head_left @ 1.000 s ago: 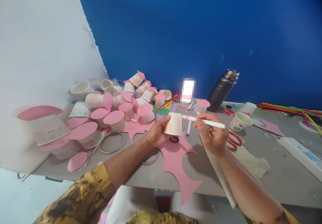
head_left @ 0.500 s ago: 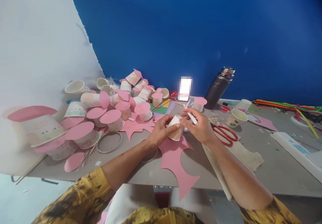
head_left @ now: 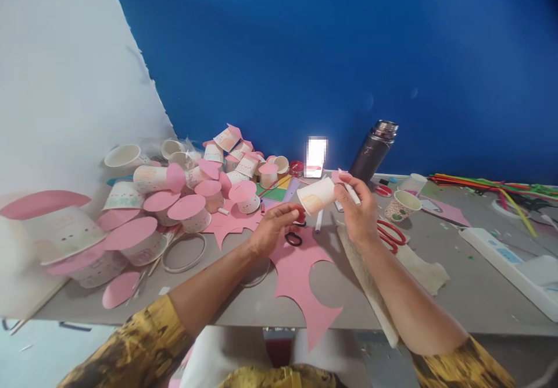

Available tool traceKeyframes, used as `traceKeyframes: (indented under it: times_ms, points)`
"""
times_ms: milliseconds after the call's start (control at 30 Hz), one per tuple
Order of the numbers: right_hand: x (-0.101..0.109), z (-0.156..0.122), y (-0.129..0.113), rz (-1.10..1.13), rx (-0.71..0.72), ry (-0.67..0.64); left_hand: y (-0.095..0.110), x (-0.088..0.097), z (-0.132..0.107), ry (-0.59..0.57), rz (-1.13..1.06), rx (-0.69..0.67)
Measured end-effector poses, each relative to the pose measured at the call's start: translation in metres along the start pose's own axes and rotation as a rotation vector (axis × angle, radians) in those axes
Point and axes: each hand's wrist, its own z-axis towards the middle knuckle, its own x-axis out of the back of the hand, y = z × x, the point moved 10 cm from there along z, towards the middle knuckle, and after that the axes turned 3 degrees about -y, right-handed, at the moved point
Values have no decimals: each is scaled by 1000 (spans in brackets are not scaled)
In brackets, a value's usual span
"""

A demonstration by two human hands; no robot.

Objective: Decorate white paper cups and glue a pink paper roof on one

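Note:
My right hand (head_left: 361,212) is raised above the grey table (head_left: 471,295), closed on a small white paper cup (head_left: 317,195) that lies on its side with its mouth to the left. The same hand also pinches a white marker (head_left: 350,190). My left hand (head_left: 274,227) is lower, just over a pink cut-out paper sheet (head_left: 300,273). Its fingers are loosely bent and hold nothing. The fingertips are close to a small red thing (head_left: 300,216) and a black ring (head_left: 293,239) on the sheet.
A pile of paper cups topped with pink discs (head_left: 192,193) fills the left and back of the table. Red scissors (head_left: 392,234), a patterned cup (head_left: 401,205), a dark flask (head_left: 373,150), coloured pipe cleaners (head_left: 492,187), a white power strip (head_left: 505,254) and a cloth (head_left: 421,267) lie to the right.
My left hand let go of the cup and dropped toward the pink sheet. My right hand, marker still in it, took the cup and lifted it up and to the right.

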Motion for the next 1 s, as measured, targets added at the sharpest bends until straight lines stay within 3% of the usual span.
traceKeyframes:
  times_ms: [167,267,433,533,600,700,800,933,1000]
  points:
    - [-6,-2,19,54,-100,-6,15,-1,-4,56,180,-138]
    - [-11,-4,21,81,-112,-44,17,-1,-2,38,87,-138]
    - [-26,-5,14,108,-50,-239,0,-4,1,19,-344,69]
    - [-35,-8,10,131,-9,-349,-11,-12,-3,27,-488,204]
    - [-37,-8,9,148,-1,-379,-11,-14,-4,54,-541,222]
    - [-37,-6,3,169,31,-374,-3,-15,-5,103,-585,190]
    - [-26,-2,-4,160,72,-279,10,-12,-9,121,-621,132]
    - [-10,-8,-20,126,144,-178,25,-1,-23,146,-694,-29]
    - [-7,-18,-38,57,248,-173,29,4,-30,147,-728,-119]
